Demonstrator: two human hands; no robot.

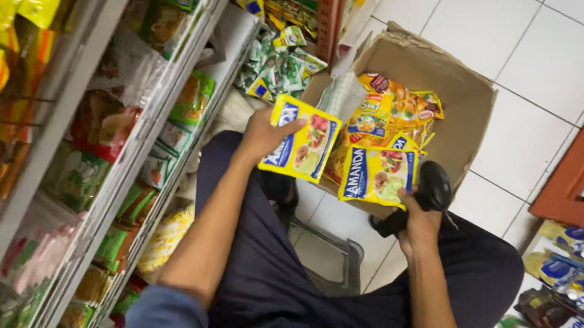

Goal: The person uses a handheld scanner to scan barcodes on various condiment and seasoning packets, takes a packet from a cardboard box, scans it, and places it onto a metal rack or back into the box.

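Left hand grips a yellow packet — right hand clutches a second packet and black scanner beside the cardboard box.

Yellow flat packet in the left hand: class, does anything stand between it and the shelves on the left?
Nothing visible does. The left hand holds the yellow flat packet in open air beside the white wire shelves.

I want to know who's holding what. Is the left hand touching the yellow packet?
Touching. The head view shows the left hand gripping the yellow packet by its left edge, thumb across its front.
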